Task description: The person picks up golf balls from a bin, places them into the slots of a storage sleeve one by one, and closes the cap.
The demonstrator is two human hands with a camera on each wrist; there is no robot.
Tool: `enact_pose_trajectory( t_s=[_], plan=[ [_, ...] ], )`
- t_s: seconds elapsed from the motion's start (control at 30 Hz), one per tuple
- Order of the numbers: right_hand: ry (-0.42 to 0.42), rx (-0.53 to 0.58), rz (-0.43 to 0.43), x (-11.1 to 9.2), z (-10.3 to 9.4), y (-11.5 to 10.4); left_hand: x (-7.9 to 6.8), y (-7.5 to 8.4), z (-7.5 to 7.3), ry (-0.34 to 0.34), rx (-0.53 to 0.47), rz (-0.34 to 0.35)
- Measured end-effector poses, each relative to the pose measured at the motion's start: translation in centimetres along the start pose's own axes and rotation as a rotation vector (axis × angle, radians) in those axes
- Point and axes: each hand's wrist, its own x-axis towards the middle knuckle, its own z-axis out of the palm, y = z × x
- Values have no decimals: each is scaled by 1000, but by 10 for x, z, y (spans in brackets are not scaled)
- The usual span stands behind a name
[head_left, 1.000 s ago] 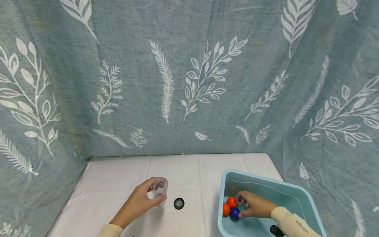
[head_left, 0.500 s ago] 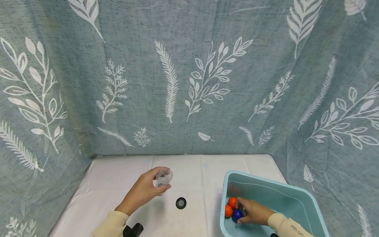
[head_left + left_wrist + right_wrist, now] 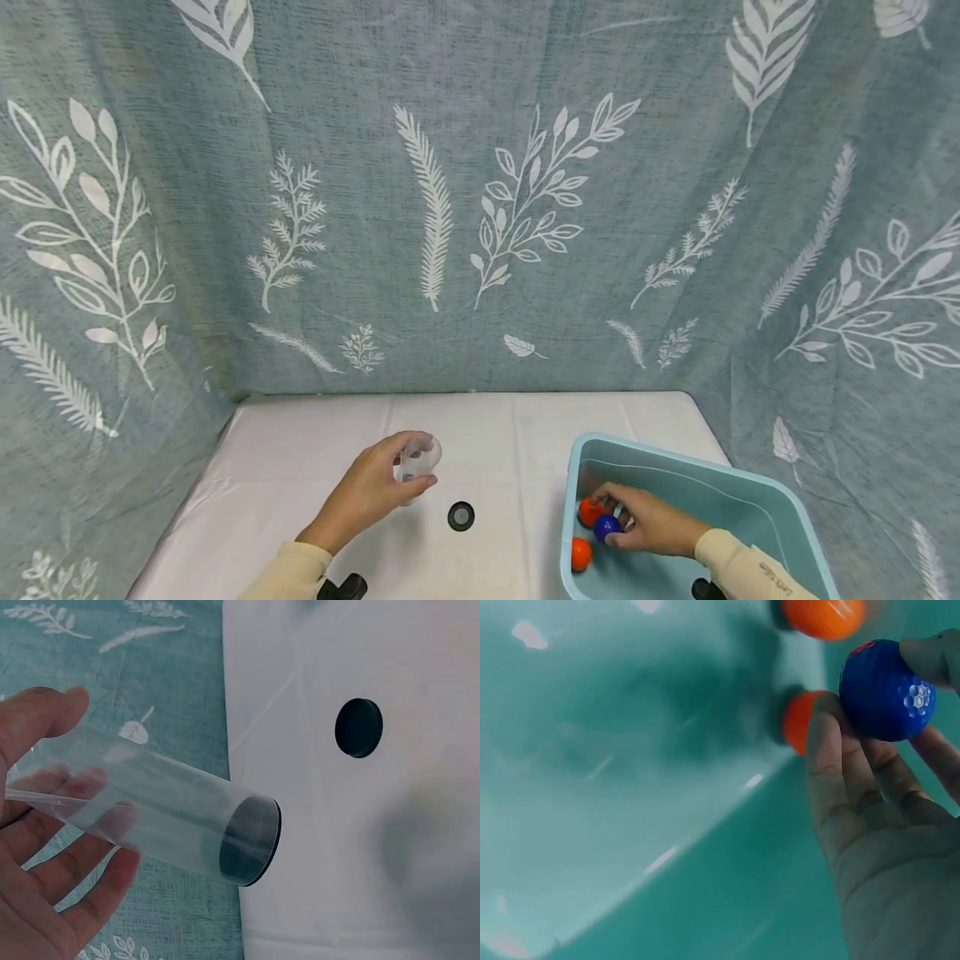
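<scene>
My left hand (image 3: 369, 487) grips a clear plastic tube (image 3: 180, 802) above the white table; a dark cap closes the tube's far end in the left wrist view. Inside the light blue bin (image 3: 787, 500), my right hand (image 3: 651, 521) pinches a dark blue golf ball (image 3: 885, 690) between thumb and fingers. Two orange balls lie beside it: one orange ball (image 3: 581, 553) sits nearer the front, and the other, partly covered by my fingers, is behind the blue one.
A round black cap (image 3: 461, 516) lies on the white table (image 3: 495, 450) between the tube and the bin. Patterned grey-green cloth (image 3: 480, 208) hangs behind the table and at both sides.
My right fingers have closed round the blue ball and raised it slightly, and the orange balls have moved apart. My left hand has lifted the tube a little since a second ago.
</scene>
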Motion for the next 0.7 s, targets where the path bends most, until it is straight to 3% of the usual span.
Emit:
enact_pose_trajectory(
  t_s=[0.3, 0.7],
  plan=[
    [33, 111, -88, 1, -24, -22, 1, 2, 2, 5, -6, -4],
    [90, 347, -136, 9, -57, -79, 3, 12, -2, -11, 8, -21]
  ],
)
